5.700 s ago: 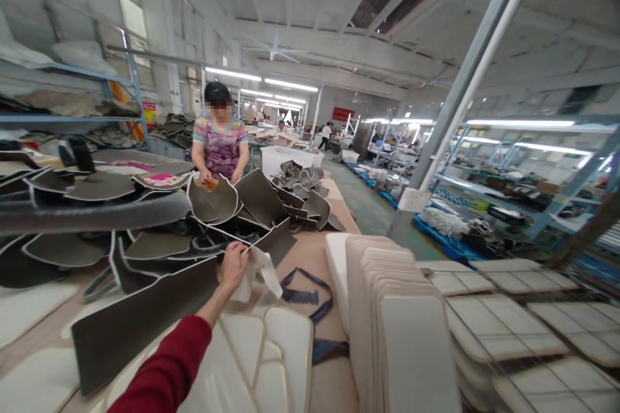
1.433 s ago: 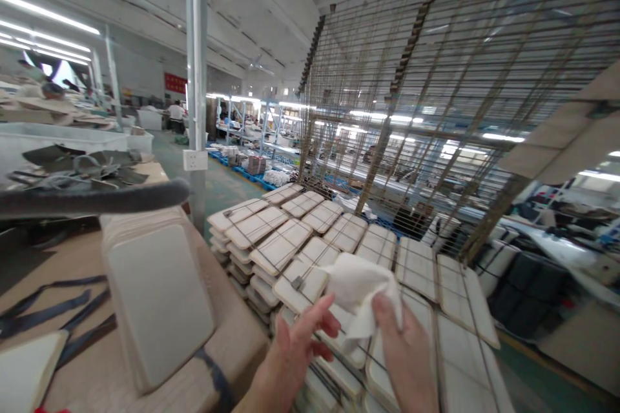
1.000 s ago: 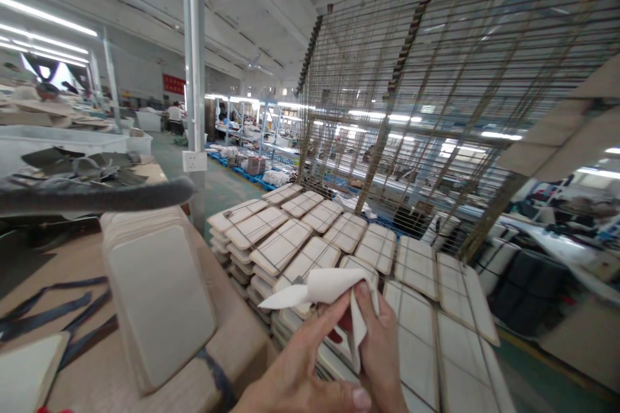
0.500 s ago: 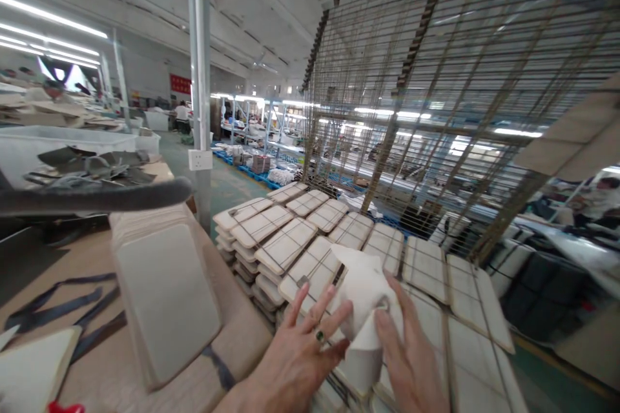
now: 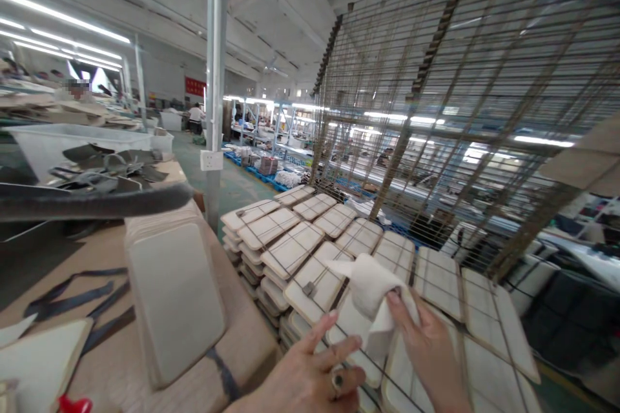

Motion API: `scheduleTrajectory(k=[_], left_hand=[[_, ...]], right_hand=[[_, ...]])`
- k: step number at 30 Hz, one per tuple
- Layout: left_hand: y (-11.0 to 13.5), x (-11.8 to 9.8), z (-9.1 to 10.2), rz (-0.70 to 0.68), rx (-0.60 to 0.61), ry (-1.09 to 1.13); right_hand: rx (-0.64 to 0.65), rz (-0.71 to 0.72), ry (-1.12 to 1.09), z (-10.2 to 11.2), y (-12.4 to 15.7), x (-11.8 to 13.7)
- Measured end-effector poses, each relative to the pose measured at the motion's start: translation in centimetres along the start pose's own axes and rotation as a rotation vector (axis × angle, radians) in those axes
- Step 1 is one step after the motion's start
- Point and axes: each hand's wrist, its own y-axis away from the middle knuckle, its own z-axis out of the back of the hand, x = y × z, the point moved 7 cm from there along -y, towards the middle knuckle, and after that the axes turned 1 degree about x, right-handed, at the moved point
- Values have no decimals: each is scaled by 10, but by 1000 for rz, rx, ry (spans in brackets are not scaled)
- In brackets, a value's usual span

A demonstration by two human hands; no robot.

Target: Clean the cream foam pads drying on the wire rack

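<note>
factory racks stood behind as my right hand (image 5: 426, 348) pinched a white cloth (image 5: 371, 290) over the stacked cream panels (image 5: 290, 248), my left hand (image 5: 310, 374) spread open just beside it.

Left hand (image 5: 310, 377) off white cloth (image 5: 371, 290)

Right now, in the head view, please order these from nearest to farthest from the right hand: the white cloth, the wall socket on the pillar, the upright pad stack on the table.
1. White cloth: held in the right hand.
2. Pad stack: to the left, on the table.
3. Socket: far back left, on the pillar.
</note>
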Motion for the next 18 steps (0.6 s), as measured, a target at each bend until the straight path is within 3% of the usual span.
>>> scheduleTrajectory(k=[3, 4, 5, 7, 9, 10, 12, 15, 17, 18], left_hand=[[0, -1, -8, -36, 73, 87], [0, -1, -6, -56, 88, 122], [0, 1, -1, -62, 81, 159], [1, 13, 15, 42, 28, 227], [8, 35, 27, 339, -38, 272], [15, 45, 26, 506, -34, 294], [30, 52, 10, 735, 46, 388], [48, 46, -16, 811, 84, 580], [66, 52, -17, 901, 41, 645], [79, 60, -12, 1011, 9, 663]], right_hand=[[407, 227, -40, -31, 10, 27], [487, 244, -56, -37, 12, 28], [478, 207, -84, -37, 11, 24], [246, 16, -179, -24, 2, 4], [39, -165, -285, -15, 4, -15], [35, -211, -340, -20, 9, -17], [174, -222, -428, -46, 21, -11], [324, -262, -497, -78, 40, -15], [343, -312, -502, -74, 38, -46], [325, -325, -501, -62, 31, -69]])
